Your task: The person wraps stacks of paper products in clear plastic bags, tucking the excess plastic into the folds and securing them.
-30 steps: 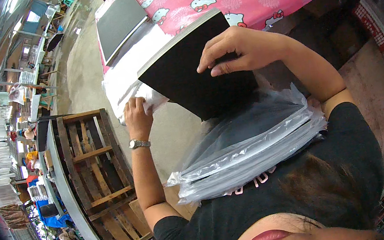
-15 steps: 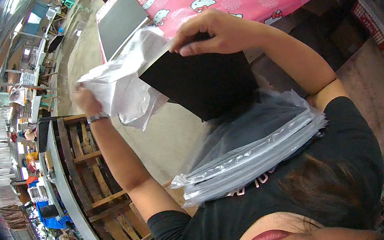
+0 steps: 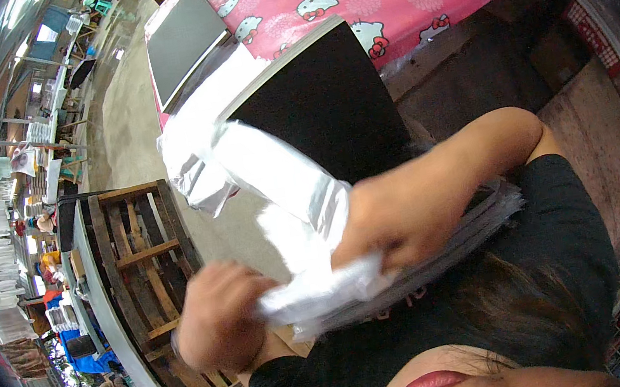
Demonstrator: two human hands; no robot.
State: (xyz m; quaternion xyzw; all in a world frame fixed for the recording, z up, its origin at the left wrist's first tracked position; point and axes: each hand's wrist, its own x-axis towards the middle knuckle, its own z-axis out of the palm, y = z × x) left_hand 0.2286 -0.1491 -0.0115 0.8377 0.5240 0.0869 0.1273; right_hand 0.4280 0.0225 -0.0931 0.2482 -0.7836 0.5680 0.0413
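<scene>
1. Near the chest, a clear plastic stack [image 3: 455, 251] is partly covered by the right arm.
2. The white film [image 3: 283, 169] lies across the middle of the frame. It is judged light, soft and slippery; it should be gripped by an edge.
3. By the left hand [image 3: 224, 314], fingers curled, the film's end seems pinched. The right hand [image 3: 376, 220] is touched by film; its closing cannot be told.
4. Beyond, a black stack [image 3: 318, 106] is seen beside the pink-covered desk [image 3: 418, 3].

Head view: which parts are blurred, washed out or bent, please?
In the head view, the left hand and right hand smear with motion blur, the white sheet is washed out in places, and the grey bench at left curves with fisheye distortion.
</scene>
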